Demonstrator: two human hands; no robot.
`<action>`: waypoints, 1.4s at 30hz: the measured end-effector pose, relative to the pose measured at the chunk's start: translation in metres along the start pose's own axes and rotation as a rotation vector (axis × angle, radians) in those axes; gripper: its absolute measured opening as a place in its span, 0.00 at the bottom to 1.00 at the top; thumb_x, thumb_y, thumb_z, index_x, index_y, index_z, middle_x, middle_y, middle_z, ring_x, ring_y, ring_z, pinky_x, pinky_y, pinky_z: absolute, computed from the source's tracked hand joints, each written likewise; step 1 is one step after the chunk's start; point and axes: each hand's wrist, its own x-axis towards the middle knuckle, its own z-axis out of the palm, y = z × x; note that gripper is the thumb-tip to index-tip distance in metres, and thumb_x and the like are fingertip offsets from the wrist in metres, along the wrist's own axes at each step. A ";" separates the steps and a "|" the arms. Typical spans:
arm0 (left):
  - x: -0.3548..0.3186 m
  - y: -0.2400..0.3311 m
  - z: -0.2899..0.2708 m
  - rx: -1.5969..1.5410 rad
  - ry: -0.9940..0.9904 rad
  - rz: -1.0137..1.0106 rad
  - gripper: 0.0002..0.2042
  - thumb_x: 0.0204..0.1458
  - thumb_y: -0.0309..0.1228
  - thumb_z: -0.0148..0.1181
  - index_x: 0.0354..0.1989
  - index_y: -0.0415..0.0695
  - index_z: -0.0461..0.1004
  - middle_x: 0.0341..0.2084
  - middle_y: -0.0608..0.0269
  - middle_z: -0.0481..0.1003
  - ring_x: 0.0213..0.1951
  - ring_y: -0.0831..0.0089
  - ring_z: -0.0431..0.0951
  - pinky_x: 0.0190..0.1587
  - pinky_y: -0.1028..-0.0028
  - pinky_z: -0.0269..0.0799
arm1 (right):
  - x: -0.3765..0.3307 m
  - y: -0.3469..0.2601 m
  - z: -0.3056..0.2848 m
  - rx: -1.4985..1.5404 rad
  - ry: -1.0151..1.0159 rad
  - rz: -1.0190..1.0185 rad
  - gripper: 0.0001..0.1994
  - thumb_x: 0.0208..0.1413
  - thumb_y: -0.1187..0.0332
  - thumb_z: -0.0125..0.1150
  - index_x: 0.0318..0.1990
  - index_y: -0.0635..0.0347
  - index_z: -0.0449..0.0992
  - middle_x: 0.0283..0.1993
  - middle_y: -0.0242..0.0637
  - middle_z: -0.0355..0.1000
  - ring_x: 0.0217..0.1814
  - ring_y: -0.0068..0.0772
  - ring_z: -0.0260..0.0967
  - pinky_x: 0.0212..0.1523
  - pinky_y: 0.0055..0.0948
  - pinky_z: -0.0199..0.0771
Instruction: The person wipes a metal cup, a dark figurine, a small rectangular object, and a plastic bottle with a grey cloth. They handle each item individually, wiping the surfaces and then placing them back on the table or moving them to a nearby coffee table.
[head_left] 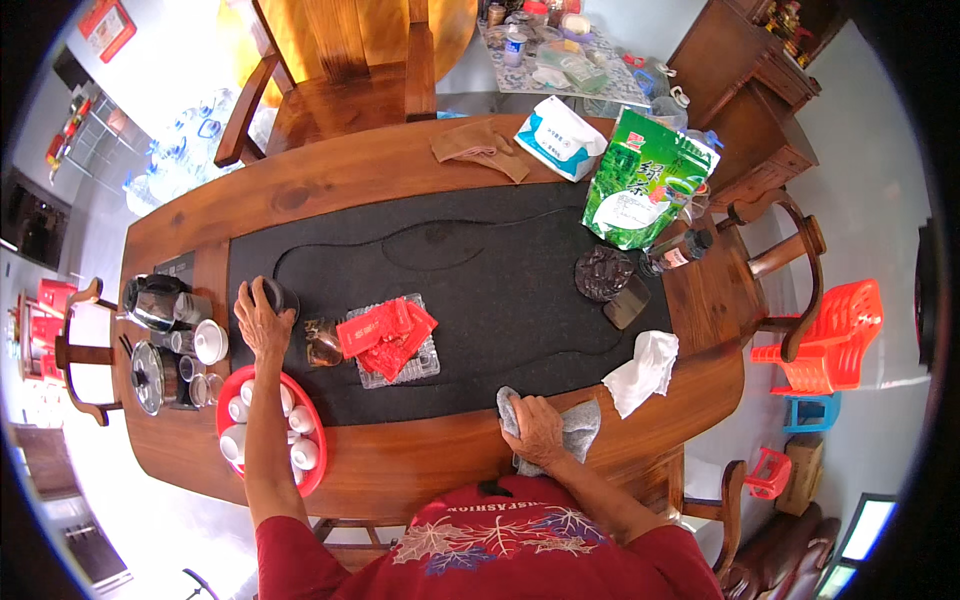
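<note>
My left hand (263,322) reaches to the left end of the black tea-table inlay (480,310). Its fingers and thumb are wrapped round the side of a small dark round vessel (284,299), partly hidden by the hand. My right hand (535,432) is at the near edge of the table, its fingers curled over a grey cloth (578,428) that spreads out on both sides. Near my left hand are a small brown packet (323,343) and red packets (388,335) on a clear plastic tray (426,366). Under my left forearm sits a red tray (318,405) with several white cups (300,420).
At the left end stand a glass kettle (153,302), a lidded pot (148,378) and several glasses (205,389). At the right are a green pouch (645,185), a dark bottle (678,252), a black lumpy object (603,273) and white tissue (642,372). A tissue pack (560,138) and brown cloth (482,148) lie farther back.
</note>
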 end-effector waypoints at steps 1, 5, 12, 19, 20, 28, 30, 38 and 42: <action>-0.002 0.000 0.001 -0.010 -0.008 0.002 0.41 0.33 0.36 0.69 0.61 0.50 0.58 0.60 0.51 0.58 0.59 0.48 0.59 0.56 0.55 0.63 | -0.002 0.002 0.001 0.006 0.004 0.005 0.28 0.36 0.63 0.68 0.48 0.60 0.69 0.33 0.37 0.64 0.37 0.41 0.65 0.35 0.39 0.68; -0.005 0.014 -0.013 -0.035 0.119 -0.035 0.41 0.35 0.36 0.70 0.62 0.51 0.57 0.61 0.47 0.54 0.61 0.46 0.54 0.55 0.53 0.61 | 0.000 -0.002 -0.005 0.033 0.017 0.000 0.29 0.38 0.62 0.68 0.50 0.60 0.67 0.34 0.38 0.64 0.38 0.41 0.65 0.36 0.40 0.68; -0.031 0.109 -0.064 -0.314 0.442 0.256 0.30 0.37 0.30 0.70 0.53 0.44 0.66 0.57 0.48 0.58 0.58 0.48 0.57 0.58 0.53 0.55 | -0.014 -0.007 -0.031 0.005 -0.011 -0.251 0.36 0.38 0.57 0.69 0.58 0.50 0.64 0.50 0.41 0.63 0.50 0.43 0.61 0.44 0.42 0.61; -0.117 0.228 -0.042 -0.740 0.085 0.453 0.15 0.38 0.24 0.67 0.36 0.44 0.73 0.45 0.53 0.69 0.50 0.54 0.67 0.53 0.60 0.63 | -0.028 0.038 -0.023 -0.064 0.061 -0.215 0.19 0.49 0.66 0.56 0.51 0.46 0.71 0.51 0.40 0.63 0.51 0.43 0.60 0.42 0.44 0.63; -0.129 0.241 -0.033 -0.786 0.039 0.473 0.14 0.38 0.23 0.66 0.35 0.43 0.73 0.43 0.53 0.70 0.48 0.54 0.68 0.52 0.60 0.64 | -0.023 0.052 -0.025 -0.051 0.070 -0.196 0.18 0.49 0.66 0.55 0.51 0.46 0.71 0.49 0.40 0.63 0.50 0.43 0.61 0.41 0.43 0.64; -0.177 0.337 -0.012 -0.996 -0.174 0.366 0.12 0.41 0.23 0.65 0.36 0.41 0.72 0.40 0.54 0.71 0.43 0.56 0.72 0.44 0.65 0.69 | -0.010 0.160 -0.079 -0.074 0.259 0.078 0.20 0.44 0.79 0.55 0.48 0.56 0.73 0.47 0.47 0.63 0.47 0.52 0.62 0.46 0.44 0.65; -0.175 0.362 -0.014 -1.028 -0.189 0.333 0.13 0.41 0.23 0.65 0.37 0.42 0.72 0.40 0.55 0.71 0.43 0.56 0.72 0.44 0.65 0.70 | -0.011 0.191 -0.091 -0.031 0.332 0.201 0.21 0.44 0.79 0.52 0.50 0.56 0.71 0.46 0.47 0.64 0.47 0.54 0.61 0.47 0.44 0.64; -0.162 0.462 -0.001 -0.987 -0.161 0.264 0.21 0.41 0.30 0.68 0.45 0.43 0.69 0.43 0.54 0.68 0.42 0.58 0.73 0.44 0.65 0.72 | -0.003 0.346 -0.119 0.592 0.383 0.585 0.23 0.49 0.72 0.55 0.54 0.71 0.67 0.47 0.42 0.70 0.46 0.31 0.66 0.48 0.28 0.65; -0.156 0.499 -0.002 -0.853 -0.227 0.154 0.26 0.40 0.36 0.69 0.48 0.44 0.67 0.46 0.53 0.66 0.49 0.52 0.69 0.48 0.61 0.69 | 0.003 0.358 -0.142 0.567 0.348 0.690 0.27 0.48 0.70 0.59 0.56 0.73 0.64 0.52 0.56 0.68 0.55 0.51 0.64 0.58 0.38 0.60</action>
